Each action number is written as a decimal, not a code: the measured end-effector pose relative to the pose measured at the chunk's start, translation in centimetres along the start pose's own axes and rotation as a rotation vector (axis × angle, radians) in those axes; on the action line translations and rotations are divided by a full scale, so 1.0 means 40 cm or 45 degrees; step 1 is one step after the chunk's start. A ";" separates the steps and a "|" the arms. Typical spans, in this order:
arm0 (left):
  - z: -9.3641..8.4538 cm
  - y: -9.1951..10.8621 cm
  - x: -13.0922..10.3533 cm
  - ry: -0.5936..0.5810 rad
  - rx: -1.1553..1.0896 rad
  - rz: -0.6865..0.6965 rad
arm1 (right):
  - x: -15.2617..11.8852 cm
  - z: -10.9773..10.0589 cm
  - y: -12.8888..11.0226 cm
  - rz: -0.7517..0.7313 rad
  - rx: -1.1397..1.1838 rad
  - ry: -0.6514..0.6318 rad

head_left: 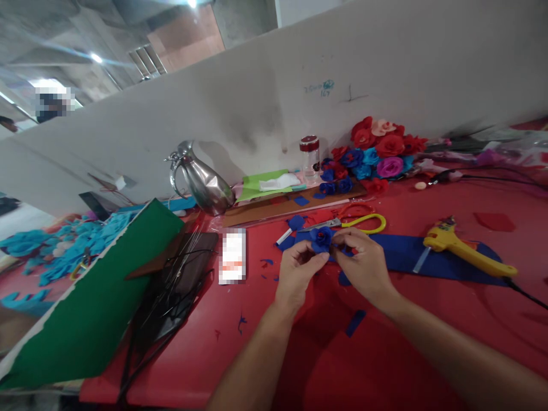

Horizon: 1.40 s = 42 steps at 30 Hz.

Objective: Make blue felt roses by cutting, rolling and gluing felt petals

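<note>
- A pale wall [240,103] runs behind the red desk [184,371], likely screening it from the hall beyond.
- The green sheet [107,308] slants across the desk's left side, perhaps set there to leave the middle free for handwork.
- Finished-looking flowers [390,145] are heaped against the wall, probably so their petals stay out of reach of the elbows.
- The metal pitcher [208,185] stands near the wall, where a knock seems less likely.
- The blue strip [402,251] lies flat beyond the right forearm, within easy reach.
- The yellow glue gun [466,251] rests on that strip, its cord trailing off to the right, which seems to keep it off the arms.
- The left hand [297,268] is nearly closed, thumb and fingers pinching the blue flower from its left, apparently steadying it.
- The right hand [363,265] has its fingertips drawn together on the flower's right edge, a light grip that suits thin petals.
- The blue flower [321,238] is between both hands, above the desk, just in front of the scissors [370,224].
</note>
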<state>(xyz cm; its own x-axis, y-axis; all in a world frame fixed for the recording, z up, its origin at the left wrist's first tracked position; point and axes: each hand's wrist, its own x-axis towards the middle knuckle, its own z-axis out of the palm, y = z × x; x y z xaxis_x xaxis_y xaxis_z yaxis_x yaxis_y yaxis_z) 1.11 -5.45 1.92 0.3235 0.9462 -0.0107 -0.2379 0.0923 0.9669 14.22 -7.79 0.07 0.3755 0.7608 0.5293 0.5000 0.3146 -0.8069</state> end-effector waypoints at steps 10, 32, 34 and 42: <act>-0.011 -0.006 0.018 0.121 -0.078 0.061 | 0.004 0.002 0.007 0.233 0.327 -0.061; -0.028 -0.011 0.011 0.062 0.254 0.378 | 0.002 0.009 0.007 0.023 0.198 -0.043; -0.028 -0.012 0.010 0.086 0.192 0.369 | 0.001 0.009 0.009 0.013 0.181 -0.045; -0.025 -0.004 0.013 0.220 0.083 0.303 | -0.003 0.014 0.015 0.023 0.180 -0.051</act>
<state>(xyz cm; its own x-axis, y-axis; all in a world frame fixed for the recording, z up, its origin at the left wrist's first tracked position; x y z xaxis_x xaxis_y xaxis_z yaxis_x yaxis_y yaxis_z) 0.39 -4.67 1.50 0.1037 0.9781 0.1807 -0.2272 -0.1535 0.9617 14.04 -7.38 -0.63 0.3507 0.7883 0.5055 0.3776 0.3750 -0.8467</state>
